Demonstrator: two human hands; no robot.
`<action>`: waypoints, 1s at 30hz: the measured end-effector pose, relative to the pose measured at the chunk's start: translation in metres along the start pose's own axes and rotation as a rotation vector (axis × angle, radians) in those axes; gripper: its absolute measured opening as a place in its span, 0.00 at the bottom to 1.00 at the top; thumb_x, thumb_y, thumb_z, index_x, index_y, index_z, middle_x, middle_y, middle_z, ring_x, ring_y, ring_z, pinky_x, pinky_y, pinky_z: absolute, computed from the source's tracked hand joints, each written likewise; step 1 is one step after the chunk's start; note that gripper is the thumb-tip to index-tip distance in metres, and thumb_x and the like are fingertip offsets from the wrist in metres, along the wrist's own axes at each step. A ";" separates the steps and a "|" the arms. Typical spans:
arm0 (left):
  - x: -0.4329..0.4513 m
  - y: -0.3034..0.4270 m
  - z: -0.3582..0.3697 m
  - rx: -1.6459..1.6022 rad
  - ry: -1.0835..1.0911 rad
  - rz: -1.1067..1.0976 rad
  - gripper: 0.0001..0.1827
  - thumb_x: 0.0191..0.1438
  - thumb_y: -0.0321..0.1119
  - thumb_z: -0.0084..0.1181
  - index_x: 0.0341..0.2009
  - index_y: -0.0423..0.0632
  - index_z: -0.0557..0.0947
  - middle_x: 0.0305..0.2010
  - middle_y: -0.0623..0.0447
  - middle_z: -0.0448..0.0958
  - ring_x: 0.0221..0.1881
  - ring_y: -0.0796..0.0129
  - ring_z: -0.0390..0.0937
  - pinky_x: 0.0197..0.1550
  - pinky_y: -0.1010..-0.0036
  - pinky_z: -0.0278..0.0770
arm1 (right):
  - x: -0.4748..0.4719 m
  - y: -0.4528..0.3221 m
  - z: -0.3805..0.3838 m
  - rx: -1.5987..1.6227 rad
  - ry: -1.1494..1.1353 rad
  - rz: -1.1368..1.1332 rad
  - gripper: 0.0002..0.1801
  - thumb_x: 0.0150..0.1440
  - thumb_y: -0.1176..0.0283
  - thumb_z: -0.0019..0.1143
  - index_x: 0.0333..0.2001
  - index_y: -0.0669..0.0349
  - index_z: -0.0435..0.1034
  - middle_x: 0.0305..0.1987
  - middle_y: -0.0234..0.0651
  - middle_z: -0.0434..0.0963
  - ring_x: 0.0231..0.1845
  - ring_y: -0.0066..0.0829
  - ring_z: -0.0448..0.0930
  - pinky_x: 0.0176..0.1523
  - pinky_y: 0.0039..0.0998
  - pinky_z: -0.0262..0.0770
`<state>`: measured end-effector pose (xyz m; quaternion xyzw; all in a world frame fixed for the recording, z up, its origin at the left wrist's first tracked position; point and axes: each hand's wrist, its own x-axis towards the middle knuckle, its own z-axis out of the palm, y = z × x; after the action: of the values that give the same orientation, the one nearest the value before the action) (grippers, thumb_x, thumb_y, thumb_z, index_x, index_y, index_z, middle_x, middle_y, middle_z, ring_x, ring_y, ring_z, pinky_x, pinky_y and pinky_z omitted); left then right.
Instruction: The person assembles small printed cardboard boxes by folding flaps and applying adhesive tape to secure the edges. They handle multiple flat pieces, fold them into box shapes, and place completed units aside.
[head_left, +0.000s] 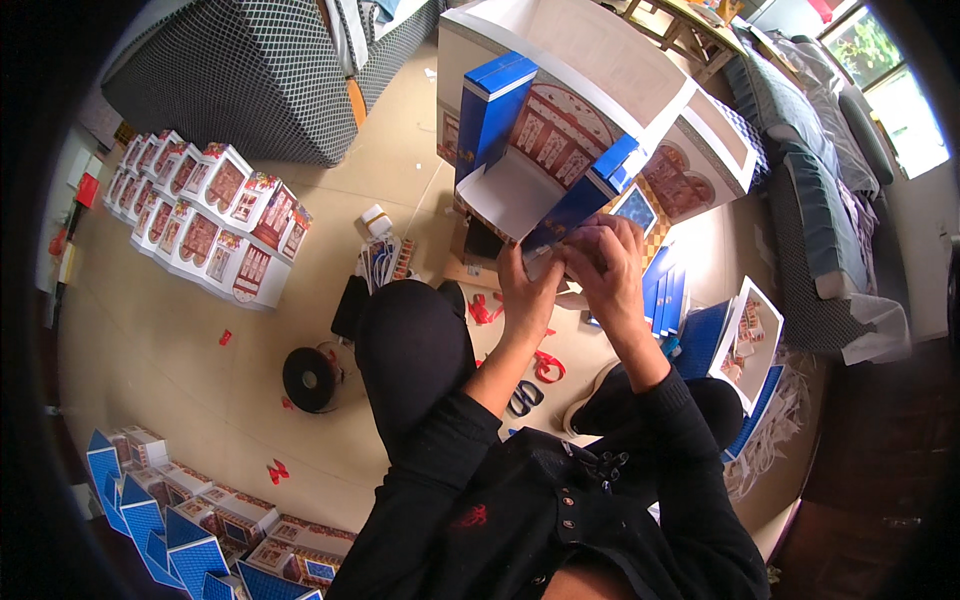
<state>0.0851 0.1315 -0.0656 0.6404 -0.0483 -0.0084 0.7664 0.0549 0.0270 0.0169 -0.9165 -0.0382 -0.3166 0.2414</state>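
Note:
A large printed cardboard house model (570, 135) stands open before me, with a white inner panel and two blue cardboard pillars, the left one (491, 112) upright and the right one (585, 191) tilted. At the lower end of the right pillar, my left hand (529, 274) pinches the near edge of the cardboard between thumb and fingers. Close beside it my right hand (607, 255) has its fingers bent at the same edge. A small pale piece shows between the hands; what it is, and the right fingertips' exact hold, cannot be told.
Stacked printed house walls (217, 217) stand at left, blue-roofed card houses (187, 532) at lower left. A black round-topped stool or reel (309, 379) is beside my knee. Red ribbons (550, 367) and dark-handled scissors (525, 397) lie between my legs. Blue card pieces (664, 296) lie right.

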 end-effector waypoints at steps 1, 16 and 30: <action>-0.001 0.001 0.001 0.009 0.001 -0.006 0.34 0.52 0.38 0.63 0.61 0.41 0.67 0.58 0.39 0.66 0.62 0.48 0.63 0.64 0.58 0.60 | 0.000 0.000 0.001 0.004 0.009 0.015 0.13 0.45 0.77 0.67 0.35 0.60 0.74 0.44 0.39 0.75 0.49 0.46 0.71 0.54 0.41 0.67; 0.009 -0.003 0.001 -0.136 -0.080 0.040 0.30 0.55 0.30 0.59 0.62 0.43 0.67 0.60 0.46 0.66 0.61 0.62 0.66 0.63 0.66 0.64 | 0.001 -0.012 -0.005 -0.072 -0.006 -0.016 0.14 0.49 0.79 0.63 0.41 0.62 0.71 0.42 0.42 0.75 0.44 0.46 0.74 0.47 0.39 0.71; 0.016 -0.011 0.009 -0.199 -0.066 0.067 0.22 0.52 0.27 0.60 0.52 0.40 0.73 0.50 0.48 0.73 0.49 0.65 0.73 0.53 0.69 0.72 | -0.006 -0.007 0.004 -0.272 0.022 -0.133 0.15 0.49 0.79 0.63 0.42 0.61 0.72 0.41 0.38 0.75 0.40 0.41 0.76 0.43 0.36 0.73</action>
<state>0.1007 0.1198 -0.0735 0.5586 -0.0940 -0.0086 0.8241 0.0504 0.0356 0.0137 -0.9327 -0.0529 -0.3442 0.0939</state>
